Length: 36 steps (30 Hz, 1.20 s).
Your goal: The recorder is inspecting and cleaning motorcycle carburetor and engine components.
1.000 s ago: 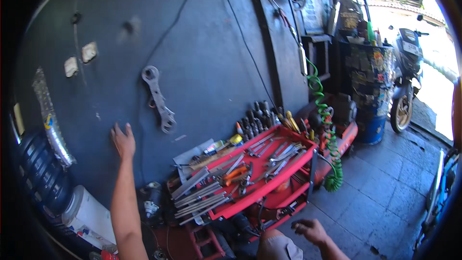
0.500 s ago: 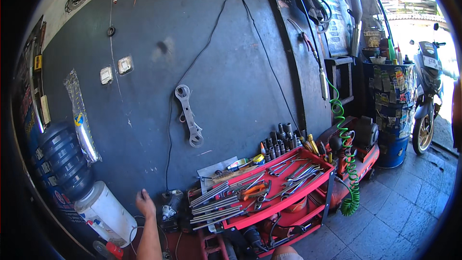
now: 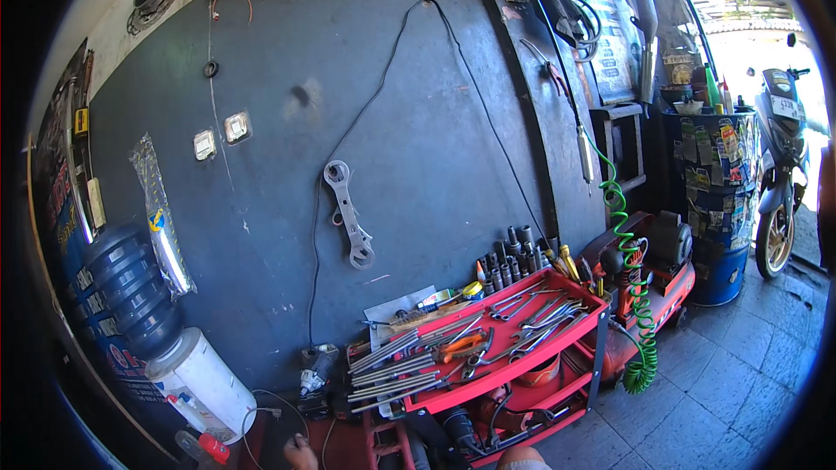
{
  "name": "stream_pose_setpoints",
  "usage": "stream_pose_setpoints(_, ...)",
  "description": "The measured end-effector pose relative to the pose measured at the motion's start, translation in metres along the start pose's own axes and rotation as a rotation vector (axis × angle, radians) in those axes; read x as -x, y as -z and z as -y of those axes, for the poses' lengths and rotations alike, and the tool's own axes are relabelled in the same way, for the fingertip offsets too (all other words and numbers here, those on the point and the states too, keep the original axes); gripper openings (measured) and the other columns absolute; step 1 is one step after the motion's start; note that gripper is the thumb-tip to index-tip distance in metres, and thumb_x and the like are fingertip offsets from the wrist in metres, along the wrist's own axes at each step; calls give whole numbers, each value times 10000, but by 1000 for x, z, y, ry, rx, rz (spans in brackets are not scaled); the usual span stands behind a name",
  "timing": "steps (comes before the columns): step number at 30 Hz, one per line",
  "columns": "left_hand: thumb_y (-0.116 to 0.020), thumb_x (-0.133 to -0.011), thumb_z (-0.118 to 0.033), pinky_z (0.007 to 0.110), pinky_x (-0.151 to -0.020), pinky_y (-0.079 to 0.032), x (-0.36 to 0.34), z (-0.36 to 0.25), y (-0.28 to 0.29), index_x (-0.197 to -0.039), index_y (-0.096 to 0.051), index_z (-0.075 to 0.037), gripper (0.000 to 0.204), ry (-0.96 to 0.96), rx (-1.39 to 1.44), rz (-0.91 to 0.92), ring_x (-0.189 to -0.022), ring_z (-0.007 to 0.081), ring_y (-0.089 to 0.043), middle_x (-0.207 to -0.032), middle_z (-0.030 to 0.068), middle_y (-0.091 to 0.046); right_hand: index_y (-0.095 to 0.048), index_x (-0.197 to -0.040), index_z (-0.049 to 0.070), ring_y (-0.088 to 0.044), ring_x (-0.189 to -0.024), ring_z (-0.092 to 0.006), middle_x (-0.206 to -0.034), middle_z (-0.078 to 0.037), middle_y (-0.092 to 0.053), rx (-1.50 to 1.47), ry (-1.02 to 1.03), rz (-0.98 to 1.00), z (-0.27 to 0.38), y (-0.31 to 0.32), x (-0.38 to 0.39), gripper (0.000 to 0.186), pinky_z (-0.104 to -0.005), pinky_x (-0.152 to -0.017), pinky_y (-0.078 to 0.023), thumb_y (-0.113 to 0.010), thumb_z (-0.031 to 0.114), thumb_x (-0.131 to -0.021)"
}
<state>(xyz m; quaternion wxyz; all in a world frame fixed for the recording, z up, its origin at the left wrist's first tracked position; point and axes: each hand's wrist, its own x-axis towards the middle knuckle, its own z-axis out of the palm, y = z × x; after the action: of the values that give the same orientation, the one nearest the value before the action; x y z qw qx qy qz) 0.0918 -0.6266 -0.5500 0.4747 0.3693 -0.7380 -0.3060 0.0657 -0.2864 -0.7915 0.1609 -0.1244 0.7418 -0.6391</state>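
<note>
"Where is the left hand (image 3: 300, 454)?"
"Low down, off the left edge of the red cart (image 3: 509, 359). Whether its fingers are apart or together, I cannot tell."
"What is near it?"
"A thin looped cord (image 3: 280, 398), between the white dispenser (image 3: 202, 387) and the cart. Metal rods (image 3: 396, 369) overhang the cart's left edge."

Stands as a red tool cart (image 3: 505, 372). Bears metal rods (image 3: 387, 351) jutting past the left edge, orange-handled pliers (image 3: 460, 346) near the middle, wrenches (image 3: 547, 324) toward the right edge, sockets (image 3: 514, 259) upright along the back edge. Carries dark items (image 3: 459, 426), kind unclear, lower down.
</note>
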Motion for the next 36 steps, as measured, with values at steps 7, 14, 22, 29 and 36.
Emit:
stream_pose_setpoints(7,-459,-1037,-508,543,-977,-478,75,-30,19,-1134,-726,-14,570,-93,-393,306,-1096,460,-631,-1155,261,-693,-707,-1020,22,-684,-867,-299,-915,-156,-727,26,-32,-106,37,97,-1,207,-428,-807,-535,-645,197,-928)
stream_pose_setpoints(14,-426,-1044,-536,551,-1061,-437,78,7,9,-1129,-729,-19,605,-302,-493,52,-1198,482,-574,-1214,284,-668,-705,-1032,17,-691,-885,-307,-941,-165,-729,55,-77,-161,57,134,2,228,-431,-820,-539,-638,206,-924)
stream_pose_setpoints(22,-407,-1053,-536,553,-1035,-443,75,18,4,-1140,-723,-10,620,-100,-315,206,-1170,473,-580,-1208,271,-664,-703,-1046,11,-698,-905,-315,-970,-174,-732,114,-102,-70,52,100,2,253,-434,-835,-545,-630,217,-919)
stream_pose_setpoints(29,-573,-1000,-238,429,-598,-459,73,1,17,-760,-654,32,370,-405,-331,-65,-622,304,-630,-691,161,-671,-700,-1058,5,-705,-923,-323,-995,-183,-734,212,-104,104,34,41,9,274,-437,-848,-550,-623,226,-915)
stream_pose_setpoints(36,-517,-1002,-365,536,-786,-461,102,-24,24,-899,-672,9,417,-76,-20,61,-857,449,-612,-883,253,-649,-698,-1071,0,-711,-940,-330,-1021,-191,-736,346,-109,244,21,-8,21,296,-439,-861,-555,-616,235,-910)
